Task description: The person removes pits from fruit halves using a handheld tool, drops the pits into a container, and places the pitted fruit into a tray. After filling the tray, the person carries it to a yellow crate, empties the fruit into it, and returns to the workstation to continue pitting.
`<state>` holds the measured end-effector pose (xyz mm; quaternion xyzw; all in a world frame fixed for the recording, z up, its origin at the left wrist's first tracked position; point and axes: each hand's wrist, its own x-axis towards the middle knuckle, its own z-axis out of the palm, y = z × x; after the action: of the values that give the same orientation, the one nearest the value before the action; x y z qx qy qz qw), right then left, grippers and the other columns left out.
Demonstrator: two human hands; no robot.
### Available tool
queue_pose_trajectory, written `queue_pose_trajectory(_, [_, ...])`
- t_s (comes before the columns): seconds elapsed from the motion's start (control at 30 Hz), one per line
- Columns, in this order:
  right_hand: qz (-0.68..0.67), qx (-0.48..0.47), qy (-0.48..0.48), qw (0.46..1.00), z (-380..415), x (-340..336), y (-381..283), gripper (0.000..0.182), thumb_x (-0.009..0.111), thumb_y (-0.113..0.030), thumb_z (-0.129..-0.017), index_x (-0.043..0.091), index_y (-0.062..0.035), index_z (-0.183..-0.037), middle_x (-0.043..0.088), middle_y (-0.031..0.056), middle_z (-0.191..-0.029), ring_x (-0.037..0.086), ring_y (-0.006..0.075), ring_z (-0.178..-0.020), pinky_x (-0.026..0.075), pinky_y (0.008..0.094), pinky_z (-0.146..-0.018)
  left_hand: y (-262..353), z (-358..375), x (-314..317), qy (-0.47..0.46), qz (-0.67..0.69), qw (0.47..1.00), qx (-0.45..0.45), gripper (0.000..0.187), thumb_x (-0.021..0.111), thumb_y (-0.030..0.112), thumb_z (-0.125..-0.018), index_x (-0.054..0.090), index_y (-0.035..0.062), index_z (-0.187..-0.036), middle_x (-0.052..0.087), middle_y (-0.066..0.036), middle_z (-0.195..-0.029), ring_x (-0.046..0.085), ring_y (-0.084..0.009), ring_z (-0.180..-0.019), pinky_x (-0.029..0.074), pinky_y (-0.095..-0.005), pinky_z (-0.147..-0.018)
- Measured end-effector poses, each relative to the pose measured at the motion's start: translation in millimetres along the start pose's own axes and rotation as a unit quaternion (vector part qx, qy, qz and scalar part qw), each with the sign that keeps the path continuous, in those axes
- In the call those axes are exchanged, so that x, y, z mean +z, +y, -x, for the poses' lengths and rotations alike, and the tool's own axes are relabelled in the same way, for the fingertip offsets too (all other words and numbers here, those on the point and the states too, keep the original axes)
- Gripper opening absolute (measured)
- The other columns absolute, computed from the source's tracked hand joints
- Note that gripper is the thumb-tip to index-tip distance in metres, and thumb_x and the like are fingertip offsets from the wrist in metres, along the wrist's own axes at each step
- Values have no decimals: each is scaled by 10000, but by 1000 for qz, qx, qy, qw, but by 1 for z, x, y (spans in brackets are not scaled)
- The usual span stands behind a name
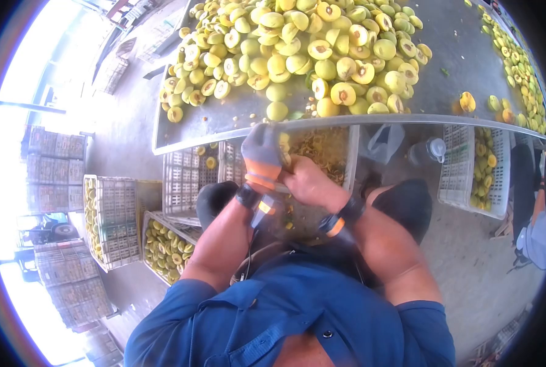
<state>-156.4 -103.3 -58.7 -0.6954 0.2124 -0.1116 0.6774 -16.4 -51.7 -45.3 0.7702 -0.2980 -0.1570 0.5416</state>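
My left hand (pixel 262 154), in a grey and orange glove, is closed at the table's front edge. A yellow fruit piece (pixel 284 142) shows at its fingers. Touching it on the right is my bare right hand (pixel 308 180), its fingers curled round something too hidden to name. Just beyond both hands, a large heap of yellow-green fruit (pixel 297 46), many pieces halved with brown centres, lies on the metal table (pixel 224 116). Below the hands, a crate (pixel 353 162) holds brown and yellow bits.
Fruit-filled crates stand at the left (pixel 117 214), lower left (pixel 193 229) and right (pixel 499 177). A clear jug (pixel 429 151) is under the table. Stacked crates (pixel 55 165) are farther left. Another person's sleeve (pixel 539 238) shows at the right edge.
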Motion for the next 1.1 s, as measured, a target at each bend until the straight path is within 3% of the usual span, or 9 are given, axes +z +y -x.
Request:
queue_pose_trajectory(0.1, [-256,177,-177,934,5,-21,-33,140,567,-179,-1064,570,-77,-969,546,34,-716,546,180,-519,448,357,-471,-38,-20,-20,-61,-228,912,337,349,746,78,-826,715,23,-1170,729,-195,-1086,706,-344,-880,576,-415,-782])
queue_pose_trajectory(0.23, [-334,183,-202,902,11,-15,-40,162,543,-190,-1098,530,-106,-961,461,-32,-696,479,85,-486,386,289,-420,-23,-17,-21,-31,-206,897,389,363,700,-18,-746,713,16,-1107,747,-173,-1044,724,-377,-965,580,-424,-855])
queue_pose_trajectory(0.53, [-291,163,-250,909,16,-4,-36,191,563,-251,-1109,536,-115,-979,429,-47,-666,442,71,-494,398,264,-458,12,-14,-52,-176,-190,887,383,283,674,35,-862,694,-8,-1141,753,-174,-1067,737,-371,-991,604,-425,-855])
queue_pose_trajectory(0.63, [-237,132,-258,927,22,6,-31,199,597,-254,-1093,544,-94,-987,474,-27,-644,468,87,-478,407,279,-451,-48,-28,-72,-14,14,998,54,221,647,109,-972,708,-7,-1149,757,-125,-1096,740,-302,-943,612,-396,-816])
queue_pose_trajectory(0.7, [-207,121,-229,943,24,3,-29,212,623,-251,-1079,548,-77,-983,500,-12,-633,482,98,-471,412,291,-445,-82,-41,-112,118,272,954,-45,239,646,195,-1033,738,0,-1137,756,-89,-1071,733,-232,-883,612,-358,-794])
queue_pose_trajectory(0.87, [-224,207,-52,951,10,-1,16,256,641,-216,-1047,571,-5,-920,534,15,-623,517,135,-451,420,327,-416,-92,-62,-236,239,-165,949,-120,337,709,306,-970,780,40,-1165,763,-189,-1165,746,-307,-1019,588,-397,-838])
queue_pose_trajectory(0.93, [-237,217,-36,946,6,-2,16,294,638,-247,-1032,577,20,-927,560,48,-686,530,132,-460,407,335,-387,-90,-55,-243,242,-462,852,-34,429,749,383,-919,779,56,-1195,761,-207,-1156,729,-354,-1065,545,-442,-954])
queue_pose_trajectory(1.03, [-222,153,-36,962,8,-5,-11,236,645,-227,-1037,547,-37,-939,527,7,-710,509,115,-509,419,321,-436,-54,-65,-184,161,-252,954,-9,437,767,347,-913,759,50,-1234,735,-202,-1221,713,-348,-1088,543,-425,-968])
queue_pose_trajectory(1.1, [-107,105,9,989,1,3,3,273,662,-242,-1001,610,25,-1014,651,136,-843,641,257,-718,512,405,-650,-49,-79,-122,81,-232,962,123,344,767,153,-944,743,56,-1272,761,-97,-1112,718,-194,-957,561,-320,-907])
